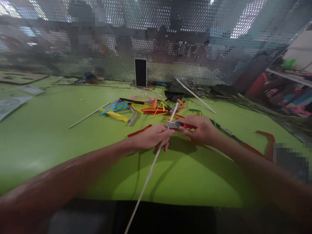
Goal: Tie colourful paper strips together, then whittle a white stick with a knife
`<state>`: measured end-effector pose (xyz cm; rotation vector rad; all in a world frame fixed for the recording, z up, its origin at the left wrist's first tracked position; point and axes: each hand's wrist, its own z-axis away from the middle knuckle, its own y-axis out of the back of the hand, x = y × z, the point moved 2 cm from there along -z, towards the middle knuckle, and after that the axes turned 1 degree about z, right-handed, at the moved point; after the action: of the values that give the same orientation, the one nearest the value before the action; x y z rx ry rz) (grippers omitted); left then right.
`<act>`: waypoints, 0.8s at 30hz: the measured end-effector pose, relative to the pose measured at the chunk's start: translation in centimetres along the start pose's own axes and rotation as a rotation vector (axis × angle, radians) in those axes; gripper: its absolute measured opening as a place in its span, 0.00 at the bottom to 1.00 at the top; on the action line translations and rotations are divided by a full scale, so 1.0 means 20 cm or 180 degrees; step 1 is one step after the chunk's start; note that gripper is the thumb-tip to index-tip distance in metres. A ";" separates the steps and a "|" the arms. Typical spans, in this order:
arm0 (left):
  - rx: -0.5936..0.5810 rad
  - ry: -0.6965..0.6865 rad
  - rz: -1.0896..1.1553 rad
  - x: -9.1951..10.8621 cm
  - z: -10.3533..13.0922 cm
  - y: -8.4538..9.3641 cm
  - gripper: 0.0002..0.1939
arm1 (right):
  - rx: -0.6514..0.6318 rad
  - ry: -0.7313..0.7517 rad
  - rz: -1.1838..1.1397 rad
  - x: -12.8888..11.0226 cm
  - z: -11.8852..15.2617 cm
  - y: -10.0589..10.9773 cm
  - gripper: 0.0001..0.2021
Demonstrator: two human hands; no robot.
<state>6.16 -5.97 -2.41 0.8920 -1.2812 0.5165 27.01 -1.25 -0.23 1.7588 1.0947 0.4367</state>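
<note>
A long, thin pale strip (149,177) slants from below the table's front edge up through the fingers of my left hand (156,137), which is closed around it. My right hand (201,129) is wrapped round a knife (173,124) with a red handle. The blade points left and lies across the pale strip, just beyond my left fingertips. Past the blade, the strip's upper end (174,110) reaches toward a heap of coloured strips. Part of the knife's handle is hidden by my right fingers.
Yellow strips (117,115) and blue, purple and orange ones lie beyond my hands on the green table (97,182). A phone (140,73) leans upright against the perforated metal screen (156,39). A thin stick (89,115) lies left; a dark pen-like object (225,130) lies right.
</note>
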 end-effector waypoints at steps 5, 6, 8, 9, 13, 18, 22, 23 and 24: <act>-0.0135 0.0050 0.0202 0.02 0.00 0.00 0.29 | -0.0055 -0.0014 0.0091 0.03 0.00 0.00 0.18; -0.0146 0.0068 0.0226 0.02 0.00 0.00 0.29 | -0.0067 -0.0009 0.0085 0.03 0.00 0.00 0.18; -0.0130 0.0088 0.0247 0.03 0.00 0.00 0.29 | -0.0075 -0.0011 0.0058 0.02 0.00 0.00 0.18; -0.0104 0.0091 0.0257 0.03 0.00 0.00 0.29 | -0.0075 -0.0016 0.0042 0.02 0.00 0.00 0.18; -0.0086 0.0053 0.0318 0.03 0.00 -0.01 0.28 | -0.0116 -0.0028 -0.0020 -0.02 0.00 0.01 0.18; -0.0046 -0.0027 0.0447 0.03 0.01 -0.02 0.22 | -0.0142 -0.0077 -0.0166 -0.09 -0.01 0.02 0.17; 0.0009 0.0012 0.0460 0.00 0.01 -0.02 0.18 | -0.0112 -0.0073 -0.0208 -0.11 -0.01 0.02 0.17; 0.0015 0.0016 0.0430 -0.01 0.01 -0.01 0.17 | -0.0094 -0.0079 -0.0187 -0.11 -0.01 0.02 0.17; 0.0013 0.0020 0.0400 -0.02 0.01 -0.01 0.16 | -0.0086 -0.0096 -0.0158 -0.11 -0.01 0.02 0.17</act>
<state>6.12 -6.21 -2.88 0.8161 -1.3365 0.6206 25.92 -3.05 0.56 1.7057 1.1040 0.3917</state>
